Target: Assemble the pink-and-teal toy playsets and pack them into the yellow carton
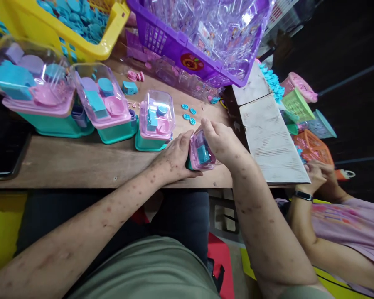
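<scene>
Near the front edge of the wooden table, a small toy box (202, 153) with a clear lid, pink rim and green base sits between both hands. My left hand (177, 160) is wrapped round its left side, thumb at the upper corner. My right hand (221, 141) is pressed over the lid's upper right side, its fingers partly hidden. Blue and purple pieces show through the lid. Left of it stand three similar boxes, the nearest (152, 142) closed with its clear lid on. Several small blue wheels (186, 116) lie just beyond my hands.
A purple basket (174, 43) of clear plastic parts and a yellow basket (107, 49) of blue pieces stand at the back. A white board (271, 141) lies right. Farther right, another person's hands (319, 178) are near an orange basket (313, 145).
</scene>
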Tool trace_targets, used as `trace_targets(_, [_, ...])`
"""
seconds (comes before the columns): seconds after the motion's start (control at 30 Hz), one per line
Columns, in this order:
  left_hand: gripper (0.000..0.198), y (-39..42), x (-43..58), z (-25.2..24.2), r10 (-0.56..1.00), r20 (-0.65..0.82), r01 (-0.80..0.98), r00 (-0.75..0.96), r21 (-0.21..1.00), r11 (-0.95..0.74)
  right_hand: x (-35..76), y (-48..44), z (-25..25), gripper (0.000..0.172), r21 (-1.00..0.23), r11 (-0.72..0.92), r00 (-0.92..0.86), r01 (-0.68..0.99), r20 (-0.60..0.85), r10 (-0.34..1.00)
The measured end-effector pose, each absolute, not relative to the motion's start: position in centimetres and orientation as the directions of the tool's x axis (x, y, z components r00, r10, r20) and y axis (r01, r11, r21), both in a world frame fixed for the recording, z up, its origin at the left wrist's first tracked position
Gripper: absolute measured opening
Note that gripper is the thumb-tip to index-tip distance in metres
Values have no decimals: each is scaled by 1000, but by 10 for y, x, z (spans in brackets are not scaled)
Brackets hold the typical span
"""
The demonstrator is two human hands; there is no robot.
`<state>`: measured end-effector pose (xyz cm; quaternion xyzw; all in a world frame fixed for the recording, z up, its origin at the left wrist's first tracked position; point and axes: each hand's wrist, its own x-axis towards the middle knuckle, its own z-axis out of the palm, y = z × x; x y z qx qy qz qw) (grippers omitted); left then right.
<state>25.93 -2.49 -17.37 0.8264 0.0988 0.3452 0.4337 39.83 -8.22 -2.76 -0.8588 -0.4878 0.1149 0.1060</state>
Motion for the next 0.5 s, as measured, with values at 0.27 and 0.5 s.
trace_targets(0.27, [136, -21, 260, -174, 458, 483, -143, 746, 789, -598, 417, -85, -24, 75, -543, -465, 446, 699, -176, 877])
trace_targets(0.5, [127, -19, 259, -173, 447, 490, -175, 748, 795, -580, 403, -74, -17, 60, -301, -228, 217, 926, -72, 974])
